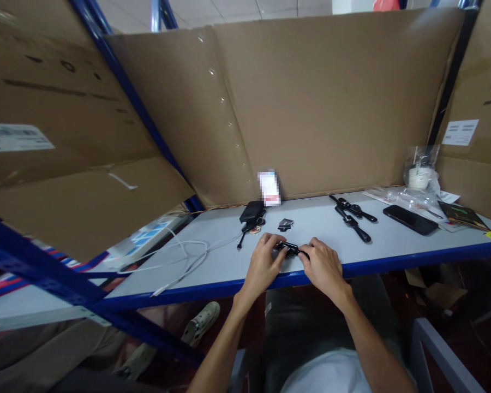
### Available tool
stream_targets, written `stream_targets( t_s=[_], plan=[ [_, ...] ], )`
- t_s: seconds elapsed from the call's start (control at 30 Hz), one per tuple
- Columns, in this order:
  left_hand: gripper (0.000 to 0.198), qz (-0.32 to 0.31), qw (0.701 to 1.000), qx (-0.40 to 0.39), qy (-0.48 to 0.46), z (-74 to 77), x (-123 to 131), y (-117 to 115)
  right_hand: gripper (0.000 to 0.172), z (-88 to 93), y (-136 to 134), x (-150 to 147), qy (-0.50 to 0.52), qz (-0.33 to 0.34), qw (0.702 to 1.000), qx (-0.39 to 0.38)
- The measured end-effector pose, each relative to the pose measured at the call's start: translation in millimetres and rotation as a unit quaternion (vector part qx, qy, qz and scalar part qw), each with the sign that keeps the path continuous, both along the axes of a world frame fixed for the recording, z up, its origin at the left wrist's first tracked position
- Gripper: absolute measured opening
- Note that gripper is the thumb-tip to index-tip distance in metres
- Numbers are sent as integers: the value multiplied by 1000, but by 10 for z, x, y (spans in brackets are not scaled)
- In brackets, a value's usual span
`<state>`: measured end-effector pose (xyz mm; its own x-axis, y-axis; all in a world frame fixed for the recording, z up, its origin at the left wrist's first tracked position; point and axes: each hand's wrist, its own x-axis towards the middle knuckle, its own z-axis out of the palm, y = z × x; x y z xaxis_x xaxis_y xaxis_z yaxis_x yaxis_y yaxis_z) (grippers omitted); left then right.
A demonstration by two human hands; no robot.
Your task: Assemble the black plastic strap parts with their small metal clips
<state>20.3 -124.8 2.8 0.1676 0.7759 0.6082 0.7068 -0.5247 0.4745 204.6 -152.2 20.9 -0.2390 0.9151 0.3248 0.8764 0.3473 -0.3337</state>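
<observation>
Close to the front edge of the table, both my hands are on a narrow black object (288, 248) with a glossy middle part. They partly cover it, so I cannot make out its exact kind. My left hand (265, 256) pinches its left end between thumb and fingers. At its right end, my right hand (321, 265) has its fingers bent around a thin black part. Just beyond the hands lie small dark and grey flat pieces (285, 224). To the right rest several long black strap-like items (354, 221), with wider middles, resembling watches.
A black box-shaped device (251, 213) with a short cable lies behind my left hand, near white cables (192, 256). A blurred upright screen or card (269, 188) leans on the cardboard wall (311, 109). A black phone (409, 219) and plastic bags (421, 180) lie right; a power strip (143, 240) lies left.
</observation>
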Motion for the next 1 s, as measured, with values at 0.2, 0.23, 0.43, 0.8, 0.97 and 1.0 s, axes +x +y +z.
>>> stream_targets(
  t_s=[0.2, 0.23, 0.43, 0.8, 0.97, 1.0],
  plan=[
    [24, -44, 998, -36, 8, 1, -38, 28, 26, -11, 4, 3, 5, 7, 1000, 2],
    [31, -67, 997, -40, 4, 7, -45, 29, 26, -14, 6, 2, 5, 8, 1000, 1],
    [9, 18, 1000, -19, -4, 6, -27, 33, 25, -17, 9, -3, 10, 4, 1000, 4],
    [10, -13, 999, -30, 8, 29, -18, 7, 26, -3, 0, -6, 1, 3, 1000, -4],
    [11, -41, 998, -54, 0, 33, -23, 19, 29, 8, -1, -37, -3, 4, 1000, 2],
    [11, -43, 997, -58, -6, 33, -26, 22, 27, 5, 2, -47, -6, 2, 1000, 4]
  ],
)
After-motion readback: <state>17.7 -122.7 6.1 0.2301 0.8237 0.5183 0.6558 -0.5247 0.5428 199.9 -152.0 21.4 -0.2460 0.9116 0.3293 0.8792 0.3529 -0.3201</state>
